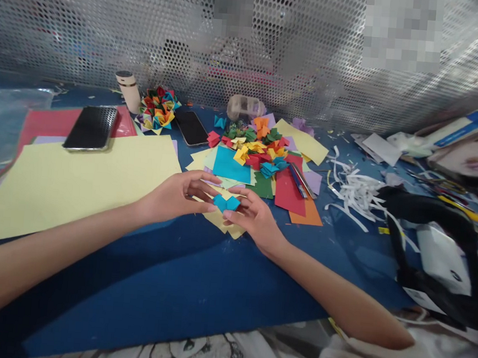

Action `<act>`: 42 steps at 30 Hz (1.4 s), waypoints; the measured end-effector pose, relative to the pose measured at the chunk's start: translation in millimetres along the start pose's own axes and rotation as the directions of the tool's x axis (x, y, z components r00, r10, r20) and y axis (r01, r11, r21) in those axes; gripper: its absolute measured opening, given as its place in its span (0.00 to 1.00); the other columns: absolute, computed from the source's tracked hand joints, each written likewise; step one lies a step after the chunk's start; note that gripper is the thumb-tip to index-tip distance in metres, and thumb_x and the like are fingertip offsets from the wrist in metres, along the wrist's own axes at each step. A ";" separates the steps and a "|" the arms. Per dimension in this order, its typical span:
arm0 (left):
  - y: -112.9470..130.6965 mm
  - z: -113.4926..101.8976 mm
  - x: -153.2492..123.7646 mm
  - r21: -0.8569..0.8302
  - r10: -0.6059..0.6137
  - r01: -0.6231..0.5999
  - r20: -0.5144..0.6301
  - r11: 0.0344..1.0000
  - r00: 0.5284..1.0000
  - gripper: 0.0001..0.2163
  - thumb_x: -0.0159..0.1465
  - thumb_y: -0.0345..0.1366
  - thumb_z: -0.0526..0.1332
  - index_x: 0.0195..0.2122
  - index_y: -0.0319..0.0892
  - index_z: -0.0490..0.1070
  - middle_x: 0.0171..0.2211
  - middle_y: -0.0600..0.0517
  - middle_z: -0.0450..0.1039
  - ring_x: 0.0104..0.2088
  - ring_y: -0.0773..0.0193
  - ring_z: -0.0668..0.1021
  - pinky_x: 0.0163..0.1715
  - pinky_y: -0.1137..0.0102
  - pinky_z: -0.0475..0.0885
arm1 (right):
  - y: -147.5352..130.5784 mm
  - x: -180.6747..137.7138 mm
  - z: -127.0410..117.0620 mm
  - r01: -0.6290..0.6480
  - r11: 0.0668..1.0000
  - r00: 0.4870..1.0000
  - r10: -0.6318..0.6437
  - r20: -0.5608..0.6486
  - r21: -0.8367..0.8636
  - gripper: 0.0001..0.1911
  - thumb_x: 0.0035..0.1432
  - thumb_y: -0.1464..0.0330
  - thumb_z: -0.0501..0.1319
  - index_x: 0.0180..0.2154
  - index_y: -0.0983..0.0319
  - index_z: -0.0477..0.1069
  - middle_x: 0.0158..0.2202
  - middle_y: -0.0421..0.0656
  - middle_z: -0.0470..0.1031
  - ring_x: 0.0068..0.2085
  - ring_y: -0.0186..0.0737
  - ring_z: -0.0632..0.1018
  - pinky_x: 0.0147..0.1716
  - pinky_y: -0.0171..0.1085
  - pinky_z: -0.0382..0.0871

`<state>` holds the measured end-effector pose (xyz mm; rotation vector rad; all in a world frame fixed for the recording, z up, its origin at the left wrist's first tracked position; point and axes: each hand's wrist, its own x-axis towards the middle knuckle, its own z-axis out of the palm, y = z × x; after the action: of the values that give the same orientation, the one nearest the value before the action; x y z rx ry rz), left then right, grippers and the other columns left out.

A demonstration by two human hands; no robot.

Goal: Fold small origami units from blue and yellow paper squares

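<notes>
Closest in, a bare stretch of the dark blue table [195, 308] lies before the forearms, good room for resting the wrists if a crease calls for steadiness. Just beyond, the right hand [262, 225] pinches the right side of the small blue folded piece [226, 203] between thumb and fingers, while the left hand [171, 196] curls with its fingertips at the left corner; whether those fingertips press on it or merely steady it, I cannot tell. The piece sits between the two hands, above some pale yellow sheets [235, 232], its two wings meeting in a shallow notch. Paper this small probably rewards a light touch: hold one wing firm near the fold, shape the other with the fingertips, and press along creases rather than across them, since a hard squeeze could crush the points. Matching both sides by eye before sharpening any edge seems wise. Past the hands lie a flat blue sheet [232, 165] and, to its right, slim tools [298, 181] on red paper [290, 191]; behind them, a heap of folded pieces [256, 147] offers handy models for comparing angles, and farther left stands a multicoloured paper cluster [160, 112]
</notes>
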<state>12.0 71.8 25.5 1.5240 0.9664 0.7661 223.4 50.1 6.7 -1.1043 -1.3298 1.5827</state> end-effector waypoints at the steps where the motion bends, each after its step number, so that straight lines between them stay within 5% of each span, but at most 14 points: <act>1: -1.3 0.3 0.0 0.018 0.006 -0.006 -0.005 1.000 1.000 0.24 0.52 0.38 0.71 0.50 0.41 0.71 0.39 0.48 0.79 0.40 0.58 0.81 0.40 0.66 0.77 | 0.5 -0.3 0.2 0.007 1.000 1.000 -0.007 0.011 -0.008 0.27 0.46 0.63 0.71 0.47 0.58 0.66 0.35 0.38 0.74 0.34 0.34 0.77 0.35 0.38 0.79; 15: -6.2 6.5 -1.5 -0.043 -0.120 0.120 -0.014 0.992 0.993 0.12 0.58 0.42 0.68 0.40 0.42 0.80 0.31 0.51 0.81 0.33 0.61 0.82 0.37 0.68 0.78 | 5.2 3.7 -3.1 0.113 0.983 0.993 -0.108 0.040 -0.145 0.19 0.44 0.66 0.72 0.39 0.60 0.70 0.36 0.39 0.75 0.33 0.33 0.76 0.36 0.35 0.73; 24: -2.3 6.1 -2.7 -0.002 -0.136 0.136 -0.028 0.991 0.990 0.10 0.57 0.40 0.68 0.36 0.41 0.79 0.28 0.52 0.80 0.30 0.63 0.82 0.35 0.70 0.78 | 0.9 8.6 -8.6 0.024 0.995 0.998 -0.029 -0.059 -0.093 0.15 0.44 0.60 0.73 0.33 0.62 0.76 0.30 0.40 0.78 0.29 0.33 0.78 0.34 0.36 0.76; 37: -4.8 15.1 -4.3 -0.034 -0.175 0.175 0.011 0.984 0.985 0.19 0.54 0.46 0.70 0.42 0.40 0.75 0.27 0.53 0.77 0.30 0.62 0.80 0.31 0.69 0.75 | 3.1 5.6 -3.7 0.105 0.984 0.991 -0.116 -0.066 -0.144 0.18 0.42 0.57 0.73 0.31 0.62 0.75 0.26 0.40 0.78 0.27 0.35 0.79 0.30 0.36 0.77; 42: -3.2 15.6 -4.1 -0.093 -0.259 0.263 0.051 0.960 0.965 0.17 0.57 0.46 0.68 0.42 0.41 0.75 0.33 0.50 0.80 0.37 0.60 0.82 0.37 0.68 0.76 | 3.4 4.8 -2.0 0.107 0.987 0.990 -0.116 -0.075 -0.116 0.18 0.44 0.57 0.73 0.33 0.62 0.75 0.28 0.40 0.78 0.27 0.34 0.79 0.31 0.36 0.78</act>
<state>23.2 61.2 19.9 1.2895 1.0598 0.5848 223.7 54.7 2.6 -1.1291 -1.4153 1.3821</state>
